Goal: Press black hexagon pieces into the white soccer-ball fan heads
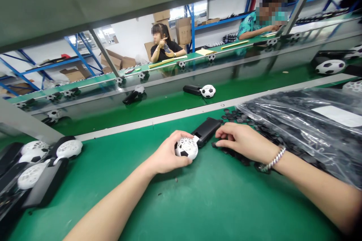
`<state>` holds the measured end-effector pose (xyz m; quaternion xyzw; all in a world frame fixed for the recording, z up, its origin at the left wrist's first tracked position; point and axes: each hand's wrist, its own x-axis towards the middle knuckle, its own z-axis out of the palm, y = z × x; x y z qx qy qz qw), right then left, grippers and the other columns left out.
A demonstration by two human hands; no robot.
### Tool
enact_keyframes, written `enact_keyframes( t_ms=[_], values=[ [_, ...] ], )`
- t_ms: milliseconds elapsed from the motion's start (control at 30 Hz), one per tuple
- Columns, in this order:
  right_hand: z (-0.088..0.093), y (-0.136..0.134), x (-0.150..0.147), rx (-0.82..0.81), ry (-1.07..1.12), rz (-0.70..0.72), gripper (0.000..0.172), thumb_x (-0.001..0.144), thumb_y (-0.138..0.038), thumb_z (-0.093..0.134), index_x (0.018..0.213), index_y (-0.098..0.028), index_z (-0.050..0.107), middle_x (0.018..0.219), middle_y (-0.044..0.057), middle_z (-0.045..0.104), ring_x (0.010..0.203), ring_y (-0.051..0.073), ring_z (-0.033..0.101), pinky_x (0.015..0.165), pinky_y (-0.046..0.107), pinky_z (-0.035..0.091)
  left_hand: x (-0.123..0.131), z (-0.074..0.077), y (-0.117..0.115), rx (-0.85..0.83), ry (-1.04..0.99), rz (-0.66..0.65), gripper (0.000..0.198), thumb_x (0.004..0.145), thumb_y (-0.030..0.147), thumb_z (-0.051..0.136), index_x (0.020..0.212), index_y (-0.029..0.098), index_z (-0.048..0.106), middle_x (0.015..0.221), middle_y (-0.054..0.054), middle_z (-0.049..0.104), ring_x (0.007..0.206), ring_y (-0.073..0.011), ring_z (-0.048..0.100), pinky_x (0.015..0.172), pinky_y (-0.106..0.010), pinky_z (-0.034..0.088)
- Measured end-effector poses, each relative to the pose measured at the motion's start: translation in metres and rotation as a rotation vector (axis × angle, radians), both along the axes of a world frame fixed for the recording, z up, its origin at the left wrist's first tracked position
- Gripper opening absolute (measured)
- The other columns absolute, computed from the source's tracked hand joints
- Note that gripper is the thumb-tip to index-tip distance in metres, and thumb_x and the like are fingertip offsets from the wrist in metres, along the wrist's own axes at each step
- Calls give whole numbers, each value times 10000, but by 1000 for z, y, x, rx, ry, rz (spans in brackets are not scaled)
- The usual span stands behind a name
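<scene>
While the left hand grips the ball-patterned head between thumb and fingers in the head view, the attached black handle slants away toward the far edge of the green surface, around the middle of its width. The right hand is nearest the handle's lower side, its fingers curled; a small dark piece is at the thumb tip, but whether it is pinched or merely touched cannot be told.

The likeliest trouble is a lost or misplaced piece: such a thin part could slip from a loose fingertip hold. Loose black pieces spill from the plastic bag at the surface's right side and lie close to the handle's far end, so a sideways swing of the handle could scatter them or trap one underneath. The bracelet on the right wrist, low over those pieces, might drag some along. Because the left hand holds only the rounded head, pressing on the handle could make it twist. Toward the left edge, the piled ball-headed devices overlap, so adding another carelessly might topple them.
</scene>
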<state>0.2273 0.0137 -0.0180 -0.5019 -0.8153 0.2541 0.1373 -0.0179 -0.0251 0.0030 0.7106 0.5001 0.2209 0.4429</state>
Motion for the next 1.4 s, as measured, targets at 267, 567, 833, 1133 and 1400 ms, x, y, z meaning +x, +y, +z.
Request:
enact_keyframes(
  t_ms=[267,567,833,1133,1400],
  values=[
    [-4,-13,-20,291,-276,177,194,826,-114,469,818,-164,656,803,61,652,738,207,618,644,308,472,1,0,0,11,-10,-33,521,608,108,659,1089,221,495,1129,-44,485,983,-196,501,866,-331,393],
    [18,-30,-14,74,107,173,211,834,-174,438,974,-200,594,874,26,648,740,148,598,667,266,464,2,11,-2,-17,39,-151,554,626,110,612,1148,230,470,1152,-47,470,992,-195,484,859,-321,400],
    [22,-34,-24,21,256,136,111,838,-234,466,781,-189,549,782,11,606,691,131,544,637,250,431,6,13,-7,1,75,-107,548,627,103,575,1145,235,456,1150,-40,461,1004,-192,476,861,-318,396],
    [15,-35,-33,-77,375,146,157,839,-258,477,792,-209,618,785,5,643,705,137,580,665,258,447,9,8,-7,31,71,-46,527,628,162,651,1120,227,476,1134,-40,475,998,-197,486,861,-325,406],
    [4,-34,-46,-16,487,151,119,811,-191,529,754,-194,633,774,-2,649,725,122,589,679,231,446,22,1,-13,122,73,97,416,626,221,696,1000,207,515,1043,-37,517,956,-191,510,847,-326,411]
  ],
)
